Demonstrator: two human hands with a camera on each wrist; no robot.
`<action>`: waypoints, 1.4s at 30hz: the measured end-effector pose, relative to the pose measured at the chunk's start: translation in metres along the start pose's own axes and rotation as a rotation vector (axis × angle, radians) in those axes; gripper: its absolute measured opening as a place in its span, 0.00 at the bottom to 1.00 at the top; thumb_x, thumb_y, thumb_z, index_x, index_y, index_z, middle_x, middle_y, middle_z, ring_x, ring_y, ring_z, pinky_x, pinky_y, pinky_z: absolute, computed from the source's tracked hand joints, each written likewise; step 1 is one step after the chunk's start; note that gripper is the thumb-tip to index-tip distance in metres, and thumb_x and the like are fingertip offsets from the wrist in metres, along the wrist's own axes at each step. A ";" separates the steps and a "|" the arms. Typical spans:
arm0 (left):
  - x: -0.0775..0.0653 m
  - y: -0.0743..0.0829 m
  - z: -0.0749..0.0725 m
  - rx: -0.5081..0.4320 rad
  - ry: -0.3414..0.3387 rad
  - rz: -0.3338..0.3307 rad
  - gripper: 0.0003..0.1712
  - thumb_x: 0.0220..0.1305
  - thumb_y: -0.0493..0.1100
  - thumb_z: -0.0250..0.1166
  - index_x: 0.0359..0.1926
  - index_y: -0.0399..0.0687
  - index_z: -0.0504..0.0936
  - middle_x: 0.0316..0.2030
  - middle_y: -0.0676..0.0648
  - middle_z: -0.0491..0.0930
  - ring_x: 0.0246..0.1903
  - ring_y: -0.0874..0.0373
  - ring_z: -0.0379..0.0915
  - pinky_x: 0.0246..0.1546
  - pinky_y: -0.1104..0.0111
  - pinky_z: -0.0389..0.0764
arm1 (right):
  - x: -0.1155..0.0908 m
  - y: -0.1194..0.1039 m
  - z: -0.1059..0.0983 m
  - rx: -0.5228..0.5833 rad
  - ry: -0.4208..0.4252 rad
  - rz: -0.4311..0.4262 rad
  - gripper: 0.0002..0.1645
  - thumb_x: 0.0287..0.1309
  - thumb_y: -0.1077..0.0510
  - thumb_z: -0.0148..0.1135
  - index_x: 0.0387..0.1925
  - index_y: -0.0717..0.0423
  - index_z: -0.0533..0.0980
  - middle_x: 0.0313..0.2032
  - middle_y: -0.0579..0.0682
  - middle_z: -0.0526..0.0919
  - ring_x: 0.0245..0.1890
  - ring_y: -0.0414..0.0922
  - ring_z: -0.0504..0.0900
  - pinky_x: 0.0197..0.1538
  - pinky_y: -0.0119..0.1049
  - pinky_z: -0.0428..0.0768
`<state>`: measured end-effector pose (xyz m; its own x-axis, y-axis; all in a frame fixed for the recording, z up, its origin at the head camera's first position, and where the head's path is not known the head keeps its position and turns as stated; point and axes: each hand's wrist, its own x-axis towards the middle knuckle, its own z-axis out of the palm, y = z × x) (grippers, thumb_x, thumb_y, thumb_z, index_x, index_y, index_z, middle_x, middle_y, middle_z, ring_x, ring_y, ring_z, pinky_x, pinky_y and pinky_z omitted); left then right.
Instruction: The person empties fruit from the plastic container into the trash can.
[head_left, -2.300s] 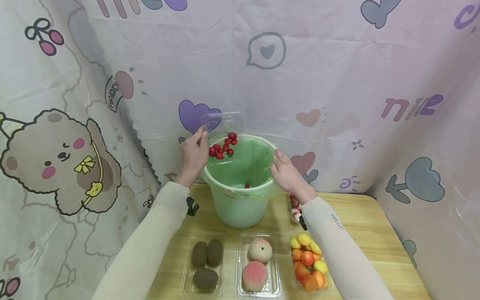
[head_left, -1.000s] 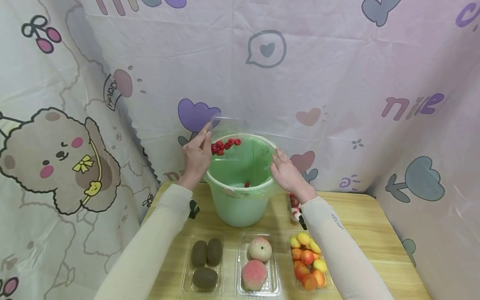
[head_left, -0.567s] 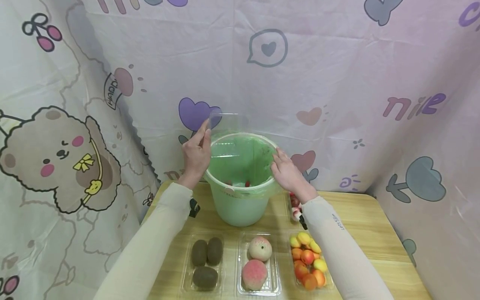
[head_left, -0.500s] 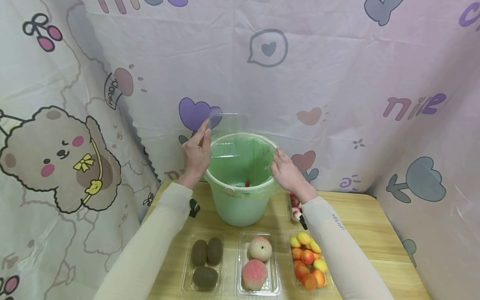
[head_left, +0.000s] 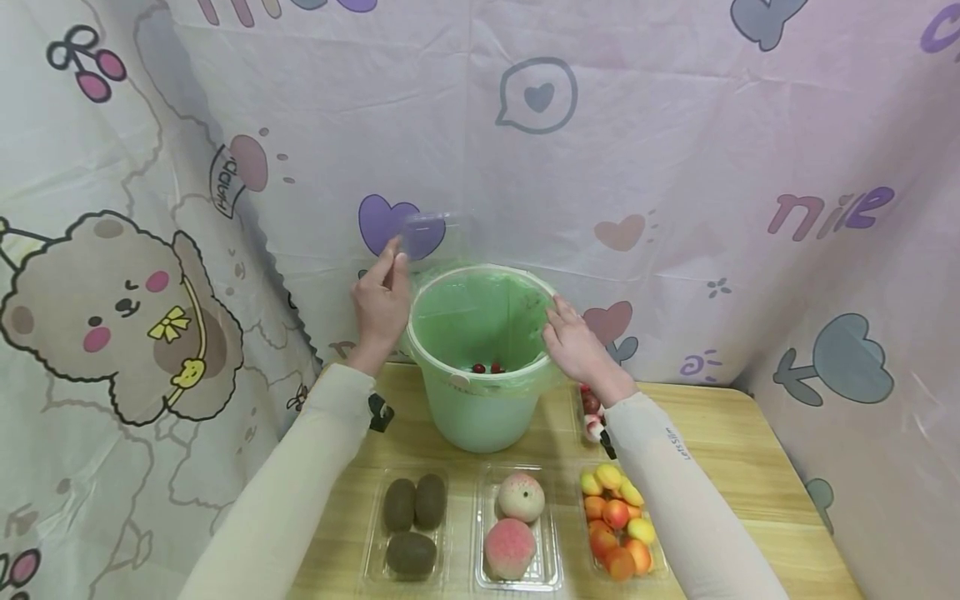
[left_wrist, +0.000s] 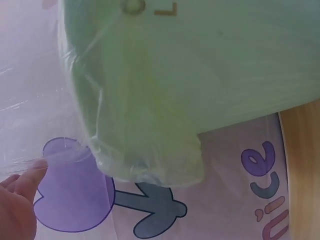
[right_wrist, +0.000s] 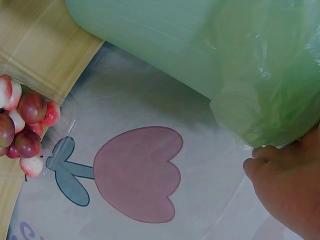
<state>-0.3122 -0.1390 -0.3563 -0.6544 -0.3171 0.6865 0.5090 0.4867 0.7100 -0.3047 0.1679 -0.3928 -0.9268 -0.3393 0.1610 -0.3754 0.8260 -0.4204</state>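
Observation:
My left hand (head_left: 381, 304) pinches the edge of a clear plastic tray (head_left: 435, 229), raised and tilted above the left rim of a green bucket (head_left: 483, 417). No fruit shows in that tray. Red berries (head_left: 478, 368) are visible low inside the bucket; the front rim hides the rest of its floor. A thin plastic bag (left_wrist: 150, 165) lines the bucket and hangs over its outside. On the right side, my right hand (head_left: 576, 346) grips the bucket's rim through the bag, as the right wrist view also shows near the bag's folded edge.
Along the table's (head_left: 720, 467) front stand clear trays of kiwis (head_left: 411, 556), peaches (head_left: 510, 550) and small yellow and orange fruits (head_left: 615, 517). Another tray with red and white grape-like fruits (right_wrist: 32, 107) lies behind my right forearm. A printed curtain (head_left: 675, 125) hangs close behind the bucket.
The red berries slid off the tray into the bucket. Afterwards my left hand moved up and to the left with the tray. My right hand stayed on the rim.

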 end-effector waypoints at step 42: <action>-0.004 -0.019 -0.140 0.134 -0.207 -0.346 0.26 0.82 0.52 0.51 0.69 0.47 0.80 0.48 0.41 0.88 0.29 0.81 0.82 0.28 0.77 0.86 | -0.001 0.001 -0.002 0.002 -0.045 0.015 0.38 0.82 0.48 0.30 0.79 0.70 0.57 0.84 0.64 0.43 0.84 0.65 0.45 0.84 0.61 0.45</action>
<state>-0.2405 -0.2611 -0.3509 -0.8792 -0.3172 0.3556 0.1714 0.4858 0.8571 -0.3042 0.1698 -0.3917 -0.9310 -0.3467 0.1146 -0.3614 0.8303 -0.4242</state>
